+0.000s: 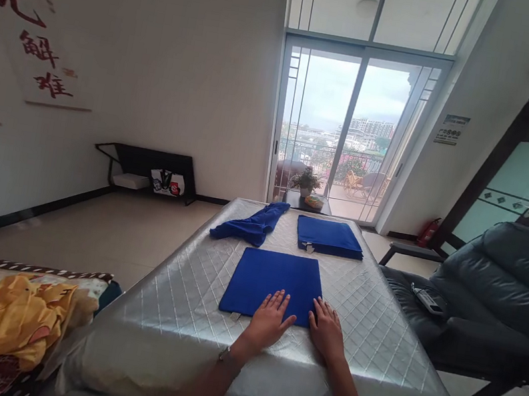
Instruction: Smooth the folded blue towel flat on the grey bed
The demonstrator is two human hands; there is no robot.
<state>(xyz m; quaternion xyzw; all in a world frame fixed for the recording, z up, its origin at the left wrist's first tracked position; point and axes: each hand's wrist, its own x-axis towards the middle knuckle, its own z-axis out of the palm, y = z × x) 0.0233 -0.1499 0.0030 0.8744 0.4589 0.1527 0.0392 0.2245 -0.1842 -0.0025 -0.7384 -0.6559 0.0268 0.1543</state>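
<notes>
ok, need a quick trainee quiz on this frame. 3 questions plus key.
1. What colour is the flat cloth under the left hand?
2. True or false: the crumpled cloth lies left of the stack.
3. Which corner of the flat cloth is the right hand at?
A) far left
B) near right
C) far right

Key: 1 blue; 2 true; 3 B.
</notes>
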